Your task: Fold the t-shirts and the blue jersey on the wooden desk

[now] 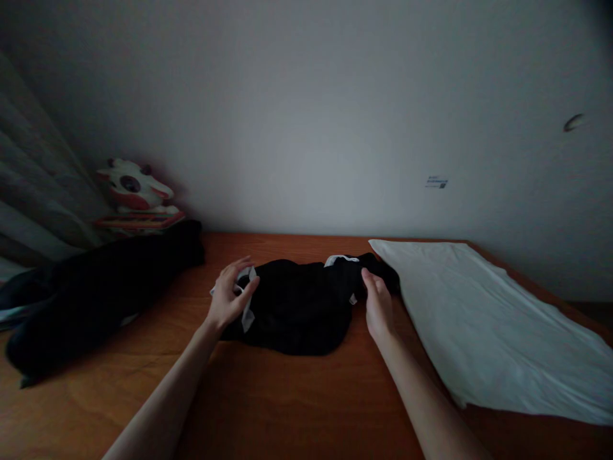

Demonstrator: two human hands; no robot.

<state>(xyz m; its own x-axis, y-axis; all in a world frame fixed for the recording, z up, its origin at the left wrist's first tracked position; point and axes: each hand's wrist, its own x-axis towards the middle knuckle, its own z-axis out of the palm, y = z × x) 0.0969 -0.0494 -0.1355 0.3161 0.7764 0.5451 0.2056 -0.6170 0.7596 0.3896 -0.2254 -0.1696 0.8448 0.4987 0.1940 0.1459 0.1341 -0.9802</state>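
Observation:
A black garment (297, 306) with white trim lies bunched on the wooden table in front of me. At its left end, my left hand (232, 294) is open over the white trim, thumb and fingers apart. My right hand (380, 306) is at the garment's right end, fingers curled and thumb against the black cloth; its fingertips are partly hidden. Another white-edged piece (341, 259) shows along the garment's upper right side.
A white cloth (498, 332) is spread on the right of the table (306, 402). Dark clothing (110, 294) is heaped at the left. Behind it sit a cow-shaped toy (136, 186) and a curtain (38, 160). A pale wall (306, 115) borders the table's back.

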